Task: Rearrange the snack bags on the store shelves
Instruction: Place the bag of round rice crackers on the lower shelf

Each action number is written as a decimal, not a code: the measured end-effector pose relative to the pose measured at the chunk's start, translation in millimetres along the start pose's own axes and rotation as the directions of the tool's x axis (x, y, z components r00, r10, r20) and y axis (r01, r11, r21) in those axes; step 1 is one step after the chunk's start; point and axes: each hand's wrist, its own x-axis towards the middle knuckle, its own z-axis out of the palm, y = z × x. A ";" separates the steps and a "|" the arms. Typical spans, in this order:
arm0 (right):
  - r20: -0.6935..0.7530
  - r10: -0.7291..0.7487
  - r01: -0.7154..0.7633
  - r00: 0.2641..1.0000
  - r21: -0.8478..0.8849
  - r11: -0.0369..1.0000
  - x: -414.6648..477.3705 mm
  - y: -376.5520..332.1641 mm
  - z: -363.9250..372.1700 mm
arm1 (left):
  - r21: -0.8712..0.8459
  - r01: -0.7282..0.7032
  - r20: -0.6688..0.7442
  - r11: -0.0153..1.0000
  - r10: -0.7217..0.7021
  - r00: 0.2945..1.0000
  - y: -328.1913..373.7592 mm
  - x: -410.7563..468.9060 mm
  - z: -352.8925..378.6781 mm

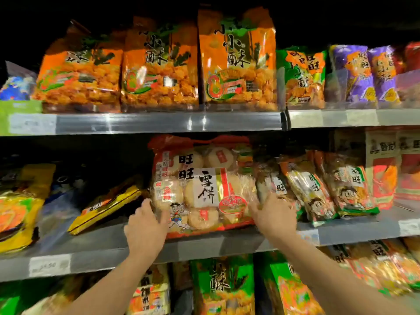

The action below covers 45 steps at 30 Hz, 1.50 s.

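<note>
A large red-trimmed bag of round rice crackers (202, 185) stands upright at the front of the middle shelf (95, 244). My left hand (145, 226) grips its lower left corner, thumb on the front. My right hand (273, 213) holds its lower right edge, fingers curled behind the bag. To the right, several smaller cracker bags (318, 189) with a cartoon boy lean against each other. A yellow bag (106, 205) lies tilted to the left of the big bag.
Three orange snack bags (159, 64) line the top shelf, with green (302, 76) and purple bags (363, 73) to their right. Yellow-orange bags (20, 208) fill the middle shelf's far left. Green bags (223, 285) stand on the shelf below.
</note>
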 end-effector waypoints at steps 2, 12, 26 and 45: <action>-0.001 -0.099 0.099 0.995 0.107 0.989 -6.9 -5.1 1.1 | -0.027 0.006 -0.014 1.000 -0.006 1.000 -3.3 2.0 4.0; 0.421 -0.009 -0.214 0.907 0.480 0.851 48.8 -29.0 23.4 | 0.078 0.024 0.146 0.997 -0.036 0.989 -14.7 6.3 6.1; 0.442 -0.115 -0.315 0.890 0.776 0.546 25.4 -13.9 -4.1 | 0.009 -0.065 0.281 0.998 0.060 0.958 -30.8 8.3 -8.8; 0.384 -0.022 -0.294 0.923 0.741 0.604 -252.9 108.3 -95.6 | -0.313 0.046 0.570 0.949 0.149 0.808 -131.1 -185.2 -57.3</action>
